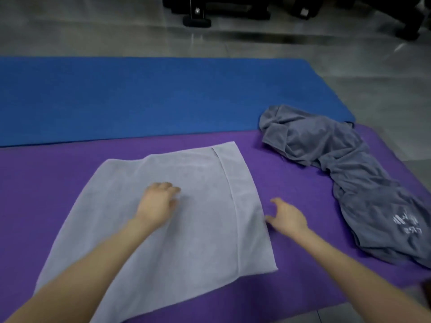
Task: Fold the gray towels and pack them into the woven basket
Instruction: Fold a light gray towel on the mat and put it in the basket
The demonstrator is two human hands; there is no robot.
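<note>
Left hand (158, 203) presses towel (191, 241) centre, fingers relaxed. Right hand (288, 217), fingers spread, empty, sits just beside towel's right hemmed edge; long axis looks left-right, so right hand's nearer.

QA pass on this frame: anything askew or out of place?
The darker gray towel lies crumpled on the purple mat, right side. The lighter towel lies flat under the left hand. Nothing spilled or damaged.
</note>
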